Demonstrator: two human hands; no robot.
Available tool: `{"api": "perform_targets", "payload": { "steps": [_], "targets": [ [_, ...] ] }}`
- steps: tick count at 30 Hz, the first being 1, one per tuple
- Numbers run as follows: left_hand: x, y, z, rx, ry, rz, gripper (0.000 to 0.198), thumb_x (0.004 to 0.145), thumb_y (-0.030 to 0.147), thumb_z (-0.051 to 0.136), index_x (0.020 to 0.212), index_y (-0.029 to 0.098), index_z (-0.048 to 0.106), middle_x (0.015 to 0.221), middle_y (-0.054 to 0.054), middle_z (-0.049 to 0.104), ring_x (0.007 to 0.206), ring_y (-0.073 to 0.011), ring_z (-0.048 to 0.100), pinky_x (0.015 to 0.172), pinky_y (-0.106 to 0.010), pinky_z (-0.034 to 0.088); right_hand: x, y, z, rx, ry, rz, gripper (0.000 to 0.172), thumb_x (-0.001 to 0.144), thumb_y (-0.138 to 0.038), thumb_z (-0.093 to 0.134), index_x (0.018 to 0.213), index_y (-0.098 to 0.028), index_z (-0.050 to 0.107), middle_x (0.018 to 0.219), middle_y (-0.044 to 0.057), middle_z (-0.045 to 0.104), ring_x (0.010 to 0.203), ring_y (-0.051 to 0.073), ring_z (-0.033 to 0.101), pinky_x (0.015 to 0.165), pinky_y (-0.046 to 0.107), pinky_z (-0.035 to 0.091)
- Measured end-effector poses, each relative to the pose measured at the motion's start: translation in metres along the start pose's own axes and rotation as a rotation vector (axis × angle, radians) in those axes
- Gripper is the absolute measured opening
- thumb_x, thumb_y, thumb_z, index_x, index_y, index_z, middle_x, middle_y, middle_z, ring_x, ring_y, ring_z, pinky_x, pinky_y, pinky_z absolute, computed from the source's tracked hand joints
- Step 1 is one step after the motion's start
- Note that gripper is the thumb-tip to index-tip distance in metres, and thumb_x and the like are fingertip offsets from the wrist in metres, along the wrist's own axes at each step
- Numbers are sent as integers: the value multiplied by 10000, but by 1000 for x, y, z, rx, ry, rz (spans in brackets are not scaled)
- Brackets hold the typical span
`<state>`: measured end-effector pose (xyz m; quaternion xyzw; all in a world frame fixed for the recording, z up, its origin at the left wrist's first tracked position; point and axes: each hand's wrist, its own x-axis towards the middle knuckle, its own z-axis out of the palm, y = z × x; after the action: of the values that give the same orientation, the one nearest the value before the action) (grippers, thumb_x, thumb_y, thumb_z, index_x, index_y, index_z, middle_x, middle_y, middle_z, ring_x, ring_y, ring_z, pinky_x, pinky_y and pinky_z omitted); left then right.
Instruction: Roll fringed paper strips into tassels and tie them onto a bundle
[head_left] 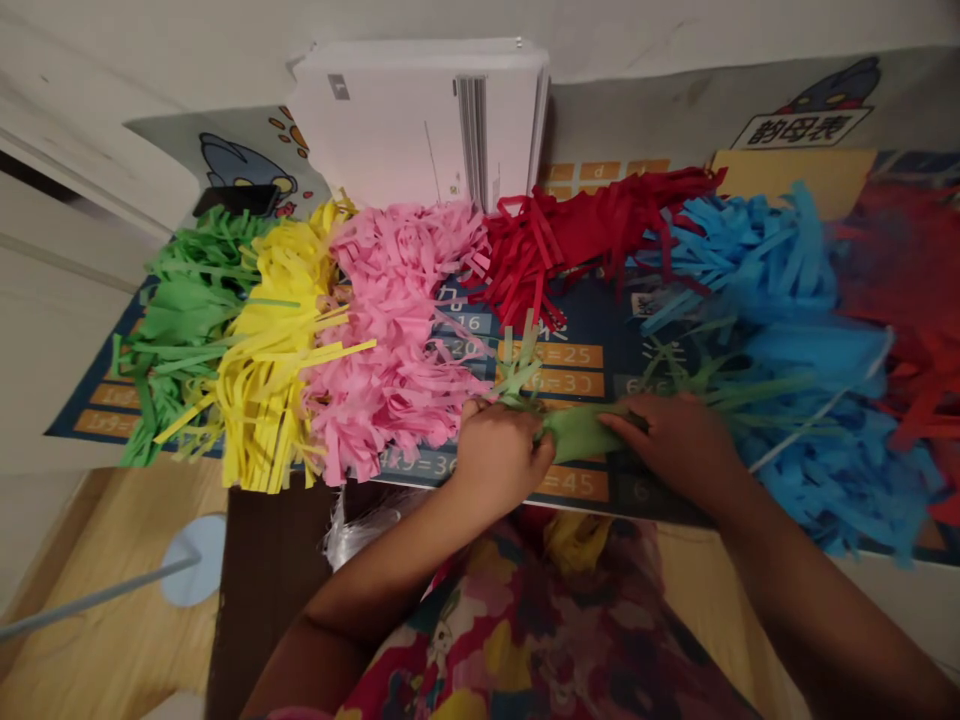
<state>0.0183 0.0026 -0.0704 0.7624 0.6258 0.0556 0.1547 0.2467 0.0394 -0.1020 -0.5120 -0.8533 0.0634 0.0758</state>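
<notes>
In the centre of the frame, a pale green strip of thin, paper-like material, fringed at both ends (pixel 581 436), is held between the two hands, just above the near edge of a dark blue printed sheet with orange boxes (pixel 596 325). The left hand (pixel 501 452) is nearly closed, with curled fingers and thumb gripping the left end of the plain middle band, and the fringe spreads above its knuckles. The right hand (pixel 671 440) is partly closed and somewhat blurred; its thumb lies on the right part of the band, so it seems to have hold there, but its lower fingers I cannot tell well

I judge that the step in hand is arranging or gathering this middle band, while the loose fringes stay outside the grip. The next move calls for both thumbs to keep the band firm and even, with a light pull, because such thin material could tear. It also calls for care at the right of the frame, where the green fringe reaches towards a bright blue fringed paper bundle (pixel 810 350) and a thin white cord (pixel 821 408), and could catch there
</notes>
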Motion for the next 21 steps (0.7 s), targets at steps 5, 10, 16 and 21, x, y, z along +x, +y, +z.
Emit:
{"api": "perform_targets", "payload": {
  "steps": [5, 10, 16, 21],
  "targets": [
    [3, -2, -1, 20, -28, -4, 262, 901, 358, 580, 757, 191, 722, 756, -87, 739, 780, -261, 688, 794, -415, 383, 0, 0, 2, 47, -1, 30, 341, 999, -448, 489, 840, -214, 678, 774, 38, 738, 668, 211, 643, 687, 339, 360],
    [4, -2, -1, 28, -35, -1, 257, 901, 356, 590, 749, 192, 715, 757, -84, 734, 792, -262, 686, 806, -415, 390, 0, 1, 5, 9, 24, 7, 339, 999, -450, 499, 856, -202, 680, 769, 45, 729, 675, 213, 641, 712, 347, 362],
    [-2, -1, -2, 10, -19, 13, 188, 905, 333, 611, 834, 189, 708, 832, -72, 733, 855, -267, 662, 810, -418, 392, 3, -2, 4, 17, 49, 89, 315, 963, -477, 549, 836, -210, 656, 759, 42, 725, 651, 213, 611, 687, 346, 335],
    [0, -10, -4, 63, 135, 463, 257, 991, 230, 520, 1220, 191, 632, 1269, -95, 662, 1202, -267, 526, 984, -415, 350, 1, -15, -12, -143, 192, 3, 201, 951, -364, 591, 870, -192, 655, 880, 85, 716, 885, 278, 610, 794, 416, 302]
  ]
}}
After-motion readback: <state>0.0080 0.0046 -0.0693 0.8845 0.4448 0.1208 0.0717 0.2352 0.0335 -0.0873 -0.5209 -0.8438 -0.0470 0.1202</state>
